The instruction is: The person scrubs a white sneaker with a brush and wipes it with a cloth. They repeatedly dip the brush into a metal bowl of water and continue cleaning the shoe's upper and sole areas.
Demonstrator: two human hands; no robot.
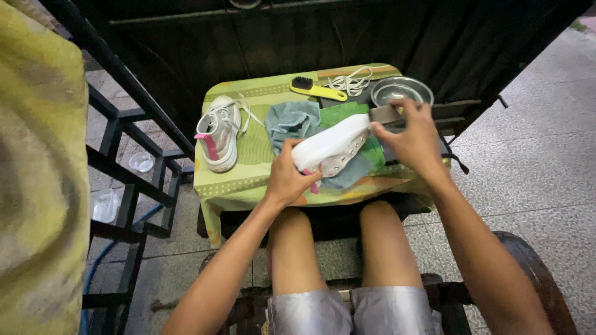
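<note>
Left hand [287,177] is gripping the white sneaker [329,149]; right hand [415,138], at three o'clock, is pinching a grey block [385,114], which is risking slipping toward the metal bowl [400,91].

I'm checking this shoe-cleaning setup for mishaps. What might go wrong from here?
The metal bowl stands close behind the right hand; if it holds liquid, a bump from that hand might spill it onto the green cloth.
The left hand holds the white shoe near the table's front edge, so a loose grip might drop it toward the knees.
The other sneaker rests near the left edge, laces trailing; a snag might drag it off.
</note>
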